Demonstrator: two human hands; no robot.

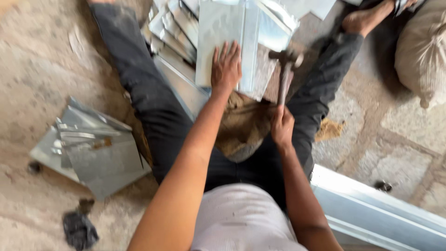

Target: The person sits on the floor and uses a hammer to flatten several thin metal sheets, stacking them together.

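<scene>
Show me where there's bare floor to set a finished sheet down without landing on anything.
Free: the stone floor right of the right leg, between the sack and the long metal channel; also the upper-left dirt above the folded sheet pile. Crowded: between the legs, where the left hand presses a sheet and the right hand holds a hammer.

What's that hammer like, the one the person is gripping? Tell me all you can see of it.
The hammer has a dark metal head and a thin handle, blurred in this view. It stands nearly upright in the picture, head farthest from the person, over the edge of a grey metal sheet. The right hand grips the handle's lower end. The left hand lies flat on the sheet beside it, not touching the hammer. Whether the head touches the sheet is unclear.
</scene>
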